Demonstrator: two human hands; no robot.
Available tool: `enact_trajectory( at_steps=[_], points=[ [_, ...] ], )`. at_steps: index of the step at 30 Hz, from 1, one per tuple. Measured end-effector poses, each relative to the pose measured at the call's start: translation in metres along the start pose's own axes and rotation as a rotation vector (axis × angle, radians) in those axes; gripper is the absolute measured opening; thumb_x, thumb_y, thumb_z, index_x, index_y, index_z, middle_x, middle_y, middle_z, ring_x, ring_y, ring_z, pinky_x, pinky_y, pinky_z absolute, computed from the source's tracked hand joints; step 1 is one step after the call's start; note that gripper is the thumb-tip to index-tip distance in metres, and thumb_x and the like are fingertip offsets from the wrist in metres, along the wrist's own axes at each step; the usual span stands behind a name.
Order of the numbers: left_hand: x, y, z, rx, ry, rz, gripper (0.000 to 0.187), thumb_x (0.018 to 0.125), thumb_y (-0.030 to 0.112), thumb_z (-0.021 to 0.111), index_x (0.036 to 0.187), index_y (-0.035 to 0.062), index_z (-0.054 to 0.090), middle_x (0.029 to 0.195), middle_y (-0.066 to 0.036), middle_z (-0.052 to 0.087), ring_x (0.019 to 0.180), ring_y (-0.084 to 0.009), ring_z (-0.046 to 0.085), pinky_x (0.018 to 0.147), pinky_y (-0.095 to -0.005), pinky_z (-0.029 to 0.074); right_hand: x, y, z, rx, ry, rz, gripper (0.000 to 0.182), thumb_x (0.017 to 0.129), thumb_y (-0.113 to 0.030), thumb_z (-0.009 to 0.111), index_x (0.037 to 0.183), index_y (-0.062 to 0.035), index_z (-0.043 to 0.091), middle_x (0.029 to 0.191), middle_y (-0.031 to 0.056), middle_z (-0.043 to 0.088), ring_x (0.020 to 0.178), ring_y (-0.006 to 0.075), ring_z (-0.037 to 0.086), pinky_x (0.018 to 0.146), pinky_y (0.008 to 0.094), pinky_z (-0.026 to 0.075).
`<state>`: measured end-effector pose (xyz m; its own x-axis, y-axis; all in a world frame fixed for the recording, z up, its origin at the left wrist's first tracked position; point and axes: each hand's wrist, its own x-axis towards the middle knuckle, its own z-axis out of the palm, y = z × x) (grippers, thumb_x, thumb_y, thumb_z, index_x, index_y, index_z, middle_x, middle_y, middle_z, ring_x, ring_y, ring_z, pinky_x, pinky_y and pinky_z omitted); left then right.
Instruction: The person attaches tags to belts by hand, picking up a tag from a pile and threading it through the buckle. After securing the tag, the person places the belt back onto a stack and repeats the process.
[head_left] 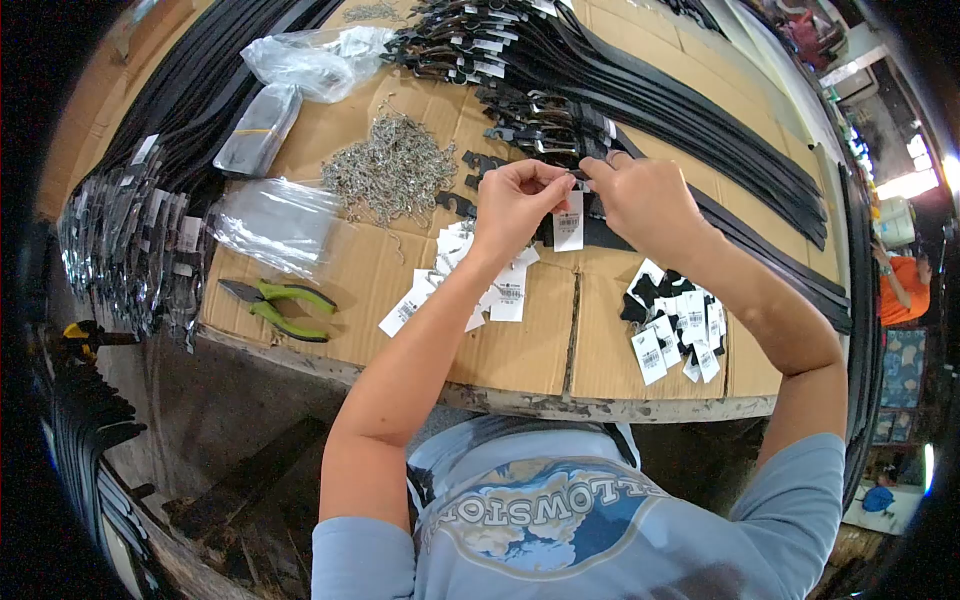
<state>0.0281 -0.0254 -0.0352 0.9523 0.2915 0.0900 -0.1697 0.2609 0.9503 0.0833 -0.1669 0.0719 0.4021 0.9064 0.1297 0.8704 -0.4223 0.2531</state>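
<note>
Head view, both hands (580, 200) pinching white paper tag (568, 222), black leather belt (700, 215).

Our hands fix a white tag to a black belt on the cardboard-covered bench.

We pinch the white tag (568, 222) between our left hand (515, 205) and right hand (640, 195), fingertips closed on it where it hangs against the black belt (600, 235). Taking that tag as our landmark: the heap of metal hooks (390, 170) lies to its left, and further left a clear plastic bag (275, 225). The green-handled pliers (280, 303) rest below and left of it. Loose tags (470, 285) are scattered just below it, and another pile of tags (675, 325) sits below and right. Finished belts (560, 70) stretch away above it, across the bench (540, 345).
</note>
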Motion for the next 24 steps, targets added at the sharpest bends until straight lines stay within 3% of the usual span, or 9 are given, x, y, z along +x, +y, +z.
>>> enact_trajectory(
  at_steps=[5,10,24],
  points=[
    [-0.001,-0.001,-0.002,-0.161,-0.007,-0.023,0.016,0.085,0.009,0.068,0.091,-0.0051,0.066,0.078,-0.007,0.068,0.068,-0.0102,0.066,0.061,-0.0216,0.053,-0.002,-0.010,0.009,-0.025,0.063,0.044,0.018,0.073,-0.009,0.062,0.090,-0.0036,0.059,0.075,0.0125,0.063,0.063,0.0265,0.066,0.055,0.0359,0.053],
    [-0.002,0.008,-0.003,-0.406,-0.054,-0.137,0.020,0.089,0.017,0.064,0.091,-0.0024,0.066,0.083,-0.008,0.068,0.073,-0.0118,0.066,0.069,-0.0243,0.054,-0.003,-0.007,0.015,0.005,0.127,0.078,0.020,0.074,-0.009,0.061,0.093,-0.0046,0.059,0.076,0.0122,0.063,0.063,0.0271,0.065,0.055,0.0354,0.053],
    [0.003,0.005,-0.010,-0.395,-0.087,-0.246,0.023,0.090,0.023,0.064,0.094,-0.0004,0.067,0.084,-0.007,0.069,0.073,-0.0119,0.066,0.070,-0.0242,0.054,-0.006,0.004,0.017,0.089,0.213,-0.020,0.025,0.074,-0.008,0.061,0.100,-0.0052,0.060,0.076,0.0104,0.061,0.066,0.0247,0.065,0.056,0.0345,0.052]
  ],
)
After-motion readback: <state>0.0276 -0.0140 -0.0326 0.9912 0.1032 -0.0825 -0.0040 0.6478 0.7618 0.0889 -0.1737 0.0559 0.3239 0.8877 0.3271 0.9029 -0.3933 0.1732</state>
